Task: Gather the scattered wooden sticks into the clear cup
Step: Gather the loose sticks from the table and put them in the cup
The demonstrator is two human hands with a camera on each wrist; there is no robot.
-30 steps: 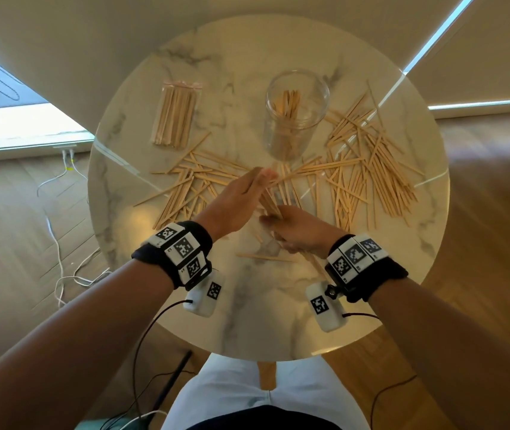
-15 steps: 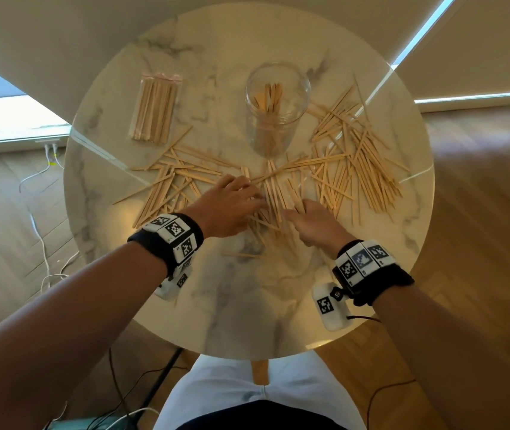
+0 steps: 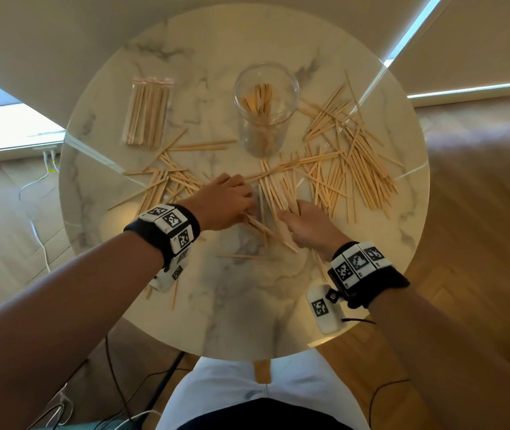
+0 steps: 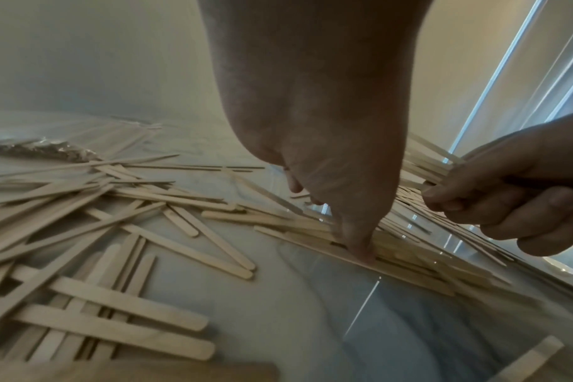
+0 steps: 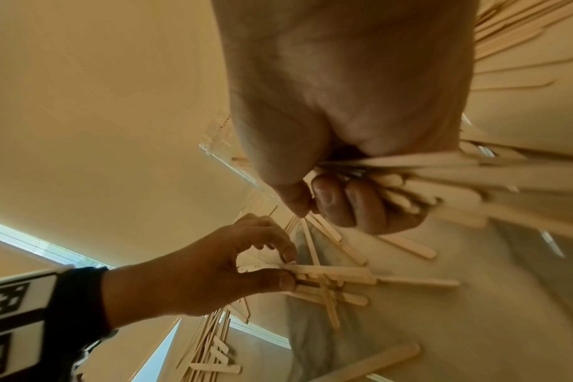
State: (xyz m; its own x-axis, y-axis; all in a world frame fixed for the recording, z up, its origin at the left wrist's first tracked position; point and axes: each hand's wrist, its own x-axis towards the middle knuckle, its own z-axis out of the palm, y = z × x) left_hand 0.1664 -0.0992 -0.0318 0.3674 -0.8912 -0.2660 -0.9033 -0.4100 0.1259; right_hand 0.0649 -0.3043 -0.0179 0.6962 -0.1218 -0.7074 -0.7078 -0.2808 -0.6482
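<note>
The clear cup (image 3: 266, 110) stands upright at the back middle of the round marble table (image 3: 247, 305), with several wooden sticks in it. Scattered wooden sticks lie in a left pile (image 3: 167, 184), a middle pile (image 3: 278, 187) and a wide right pile (image 3: 353, 156). My left hand (image 3: 232, 200) is down on the middle pile; in the right wrist view its thumb and curled fingers (image 5: 286, 267) pinch a few sticks against the table. My right hand (image 3: 303, 221) is beside it, fingers (image 5: 354, 204) curled round a bundle of sticks (image 5: 458, 175).
A sealed clear packet of sticks (image 3: 148, 113) lies at the back left. Single sticks lie near the front edge (image 3: 244, 256) and under my left wrist (image 3: 173, 293). White cables (image 3: 39, 212) run on the wooden floor to the left. My lap (image 3: 247, 395) is just under the near table edge.
My left hand went from straight fingers over the sticks to fingers curled on the middle pile. My right hand moved right and forward into the pile. The view shifted slightly.
</note>
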